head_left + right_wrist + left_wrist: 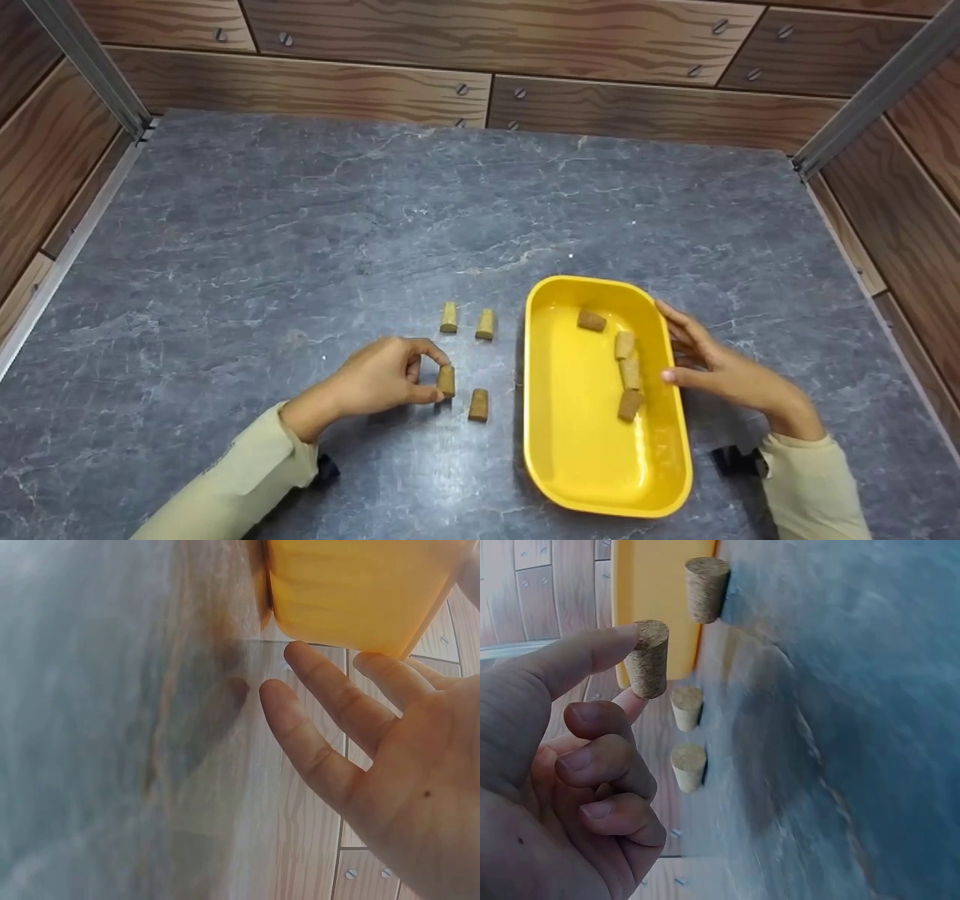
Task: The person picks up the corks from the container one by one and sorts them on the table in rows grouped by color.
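Observation:
Between thumb and index finger, my left hand (379, 379) pinches a cork (446, 381) by its two ends; its other fingers are curled in the left wrist view. A darker cork (478, 405) lies just right of it, and two lighter corks (448, 317) (485, 324) lie farther back. My right hand (716, 367) rests against the right side of the yellow tray (585, 450), thumb at the rim, fingers extended along the outside. Inside the tray are several corks: one (592, 320) near the back and others (630, 373) in a line toward the right wall.
The grey marbled surface (300, 225) spreads around the tray, with wood-patterned panels (375, 37) behind and at both sides. Metal rails (90, 67) stand at the back corners. A black strap piece (735, 460) shows beside the right sleeve.

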A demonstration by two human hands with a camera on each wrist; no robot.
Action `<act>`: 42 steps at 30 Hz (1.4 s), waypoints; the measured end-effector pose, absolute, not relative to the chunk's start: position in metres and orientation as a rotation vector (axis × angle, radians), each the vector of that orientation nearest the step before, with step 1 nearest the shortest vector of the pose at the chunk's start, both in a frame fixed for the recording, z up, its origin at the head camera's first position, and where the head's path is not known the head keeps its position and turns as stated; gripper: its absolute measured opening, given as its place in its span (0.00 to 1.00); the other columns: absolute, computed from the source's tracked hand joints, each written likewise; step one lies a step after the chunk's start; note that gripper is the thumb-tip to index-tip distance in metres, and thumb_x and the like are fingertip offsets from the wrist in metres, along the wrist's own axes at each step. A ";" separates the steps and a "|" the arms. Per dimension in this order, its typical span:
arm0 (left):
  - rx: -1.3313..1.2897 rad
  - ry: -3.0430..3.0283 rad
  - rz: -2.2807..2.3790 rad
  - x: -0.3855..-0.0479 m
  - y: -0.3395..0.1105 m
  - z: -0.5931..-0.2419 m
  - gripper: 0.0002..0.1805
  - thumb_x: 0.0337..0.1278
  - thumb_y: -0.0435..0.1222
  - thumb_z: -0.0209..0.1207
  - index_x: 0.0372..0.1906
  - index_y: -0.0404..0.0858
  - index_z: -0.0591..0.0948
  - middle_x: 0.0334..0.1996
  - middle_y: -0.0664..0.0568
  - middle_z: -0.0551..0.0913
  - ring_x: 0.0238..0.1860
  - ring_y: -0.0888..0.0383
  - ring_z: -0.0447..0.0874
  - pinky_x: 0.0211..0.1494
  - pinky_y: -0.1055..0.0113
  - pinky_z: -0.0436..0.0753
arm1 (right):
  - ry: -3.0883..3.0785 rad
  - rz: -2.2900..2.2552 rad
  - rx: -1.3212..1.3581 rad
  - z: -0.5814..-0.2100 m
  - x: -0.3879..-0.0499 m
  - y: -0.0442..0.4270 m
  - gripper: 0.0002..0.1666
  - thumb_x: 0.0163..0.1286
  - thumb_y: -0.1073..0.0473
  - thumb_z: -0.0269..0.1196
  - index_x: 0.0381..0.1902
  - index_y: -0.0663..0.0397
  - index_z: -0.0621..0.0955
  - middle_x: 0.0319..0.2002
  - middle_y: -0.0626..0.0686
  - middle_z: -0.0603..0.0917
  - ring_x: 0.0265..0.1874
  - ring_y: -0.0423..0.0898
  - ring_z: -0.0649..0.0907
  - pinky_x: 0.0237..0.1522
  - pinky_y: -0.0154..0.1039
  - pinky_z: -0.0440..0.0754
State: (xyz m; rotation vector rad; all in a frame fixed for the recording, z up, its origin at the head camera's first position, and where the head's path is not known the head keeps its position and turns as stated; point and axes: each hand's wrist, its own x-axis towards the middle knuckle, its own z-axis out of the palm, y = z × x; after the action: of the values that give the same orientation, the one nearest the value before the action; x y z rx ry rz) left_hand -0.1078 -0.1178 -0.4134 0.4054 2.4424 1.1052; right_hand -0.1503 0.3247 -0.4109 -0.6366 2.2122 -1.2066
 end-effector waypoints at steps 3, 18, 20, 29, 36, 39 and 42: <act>0.393 2.445 1.058 -0.106 -0.119 -0.414 0.20 0.46 0.40 0.71 0.48 0.45 0.83 0.15 0.59 0.71 0.15 0.64 0.62 0.20 0.71 0.62 | 2.208 -1.211 -0.639 -0.412 -0.150 0.325 0.49 0.71 0.63 0.57 0.77 0.47 0.40 0.73 0.69 0.54 0.57 0.28 0.75 0.55 0.27 0.74; 0.469 2.563 0.806 -0.100 -0.118 -0.420 0.20 0.40 0.42 0.74 0.43 0.47 0.84 0.16 0.60 0.74 0.20 0.62 0.69 0.25 0.65 0.68 | 2.228 -1.203 -0.659 -0.414 -0.148 0.326 0.49 0.71 0.64 0.57 0.77 0.45 0.41 0.73 0.68 0.56 0.58 0.29 0.74 0.56 0.29 0.74; 0.474 2.565 0.803 -0.101 -0.119 -0.420 0.20 0.40 0.42 0.74 0.44 0.47 0.84 0.17 0.60 0.74 0.20 0.62 0.69 0.25 0.65 0.68 | 2.223 -1.207 -0.653 -0.414 -0.148 0.326 0.49 0.71 0.64 0.57 0.77 0.45 0.41 0.73 0.69 0.56 0.57 0.29 0.74 0.56 0.29 0.74; 0.439 2.517 0.878 -0.103 -0.121 -0.411 0.27 0.43 0.46 0.73 0.52 0.46 0.82 0.17 0.60 0.74 0.18 0.64 0.66 0.22 0.69 0.65 | 2.239 -1.198 -0.648 -0.412 -0.149 0.326 0.49 0.71 0.63 0.58 0.77 0.46 0.41 0.73 0.68 0.56 0.58 0.28 0.74 0.56 0.28 0.73; 0.517 2.524 1.058 -0.107 -0.109 -0.395 0.25 0.48 0.45 0.70 0.55 0.46 0.81 0.19 0.61 0.74 0.17 0.65 0.64 0.22 0.72 0.65 | 2.244 -1.195 -0.644 -0.412 -0.150 0.325 0.49 0.71 0.63 0.58 0.77 0.46 0.41 0.73 0.67 0.56 0.58 0.27 0.73 0.56 0.27 0.73; 0.593 2.521 1.131 -0.109 -0.095 -0.388 0.26 0.48 0.44 0.71 0.55 0.47 0.81 0.19 0.62 0.73 0.19 0.66 0.65 0.23 0.72 0.67 | 2.236 -1.195 -0.651 -0.412 -0.151 0.325 0.49 0.71 0.63 0.57 0.77 0.46 0.41 0.73 0.68 0.56 0.58 0.27 0.74 0.56 0.27 0.73; 0.666 2.502 1.198 -0.112 -0.080 -0.383 0.26 0.48 0.45 0.71 0.55 0.48 0.81 0.20 0.63 0.73 0.20 0.67 0.65 0.26 0.73 0.68 | 2.219 -1.209 -0.646 -0.412 -0.150 0.325 0.49 0.71 0.63 0.57 0.77 0.46 0.40 0.74 0.67 0.55 0.58 0.28 0.74 0.56 0.27 0.73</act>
State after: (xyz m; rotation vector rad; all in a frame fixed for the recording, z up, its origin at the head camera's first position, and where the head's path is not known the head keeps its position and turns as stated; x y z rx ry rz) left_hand -0.1117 -0.0805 -0.3828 0.6664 2.5022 1.1982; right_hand -0.1504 0.3245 -0.4117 -0.6461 2.2190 -1.2089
